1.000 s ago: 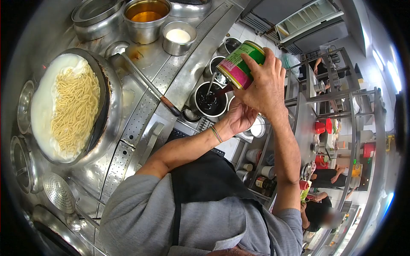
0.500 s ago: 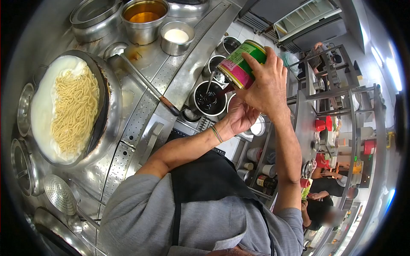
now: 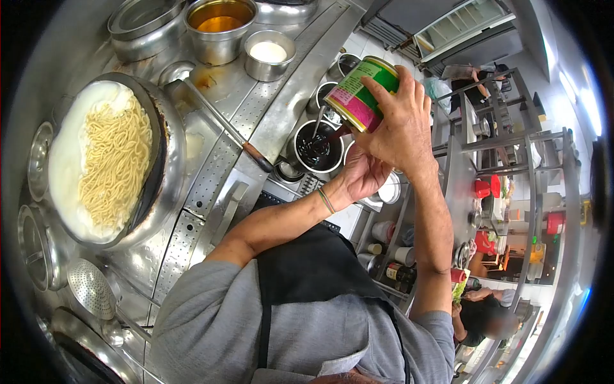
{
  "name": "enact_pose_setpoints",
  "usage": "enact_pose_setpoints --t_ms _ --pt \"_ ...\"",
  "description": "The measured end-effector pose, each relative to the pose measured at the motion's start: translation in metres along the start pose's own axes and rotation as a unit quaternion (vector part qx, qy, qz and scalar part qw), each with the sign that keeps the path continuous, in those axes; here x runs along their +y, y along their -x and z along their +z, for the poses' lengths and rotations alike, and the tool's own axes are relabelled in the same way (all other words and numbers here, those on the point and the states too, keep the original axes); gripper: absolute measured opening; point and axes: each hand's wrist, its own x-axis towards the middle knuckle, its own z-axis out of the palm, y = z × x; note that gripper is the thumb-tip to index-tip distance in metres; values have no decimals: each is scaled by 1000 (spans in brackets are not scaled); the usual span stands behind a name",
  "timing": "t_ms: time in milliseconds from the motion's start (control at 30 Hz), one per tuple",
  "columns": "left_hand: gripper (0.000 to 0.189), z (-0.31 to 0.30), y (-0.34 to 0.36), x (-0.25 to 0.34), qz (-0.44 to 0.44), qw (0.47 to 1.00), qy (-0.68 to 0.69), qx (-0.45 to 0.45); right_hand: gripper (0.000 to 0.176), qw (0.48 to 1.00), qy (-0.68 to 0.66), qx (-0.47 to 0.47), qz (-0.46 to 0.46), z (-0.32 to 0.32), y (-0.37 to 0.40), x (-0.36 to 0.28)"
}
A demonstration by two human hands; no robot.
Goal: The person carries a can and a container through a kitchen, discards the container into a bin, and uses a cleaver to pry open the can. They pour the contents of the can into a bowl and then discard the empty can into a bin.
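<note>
My right hand (image 3: pixel 404 131) is wrapped around a large tin can (image 3: pixel 359 89) with a green and pink label. The can is tipped, its lower end toward a metal pot (image 3: pixel 315 146) of glossy dark sauce. Something dark red shows between the can's low edge and the pot. My left hand (image 3: pixel 366 176) is just below the can with curled fingers, partly hidden behind my right hand; I cannot tell what it grips. A metal utensil handle (image 3: pixel 318 120) leans in the pot.
At left, a wok (image 3: pixel 167 166) carries yellow noodles (image 3: pixel 118 169) beside a white layer. A ladle (image 3: pixel 224 121) lies across the steel counter. Pots of amber liquid (image 3: pixel 217 24) and white contents (image 3: pixel 268 52) stand behind. Shelving (image 3: pixel 499 144) and another person (image 3: pixel 483 317) are at right.
The view has shifted slightly. Both hands and the can keep nearly the same pose over the sauce pot. People in the background have moved.
</note>
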Motion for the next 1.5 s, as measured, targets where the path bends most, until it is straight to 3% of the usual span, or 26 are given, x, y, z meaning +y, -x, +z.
enact_pose_setpoints --t_ms 333,567,667,700,767,833,867,900,967,1033,1067,1267,1367,1500 --pt "52 5 3 -4 3 999 -10 -45 85 1000 -19 -16 4 -9 -5 4" --pt "65 -9 -1 12 -23 1000 -3 8 86 996 -38 -38 72 7 -11 18" --pt "72 11 34 -7 -59 983 -172 36 84 994 -31 -53 85 15 -15 22" --pt "77 15 54 -9 -118 959 -252 49 83 994 -18 -60 89 16 -15 22" --pt "57 66 106 -6 -199 877 -438 13 84 995 -15 -49 82 20 -14 28" --pt "39 122 152 -6 -106 772 -626 38 79 996 -19 -34 79 21 -11 33" --pt "32 142 174 6 -54 717 -694 -38 75 997 -20 -14 69 25 -11 37" --pt "29 176 203 34 -39 484 -863 -137 70 998 -22 4 55 26 -8 38" --pt "28 211 232 33 97 404 -815 -404 65 997 -58 -19 54 -2 -6 25" --pt "26 230 244 -8 284 514 -702 -403 62 997 -70 -25 38 -11 -5 20" --pt "25 249 244 -23 403 404 -727 -381 62 996 -68 -34 38 -12 -4 19" --pt "40 275 244 -36 190 466 -695 -514 61 995 -62 -57 50 -17 -10 16" --pt "28 281 231 -50 253 421 -734 -469 59 995 -56 -64 55 -16 -11 14" --pt "14 277 225 -51 228 449 -689 -520 51 992 -100 -65 35 -28 -13 12"
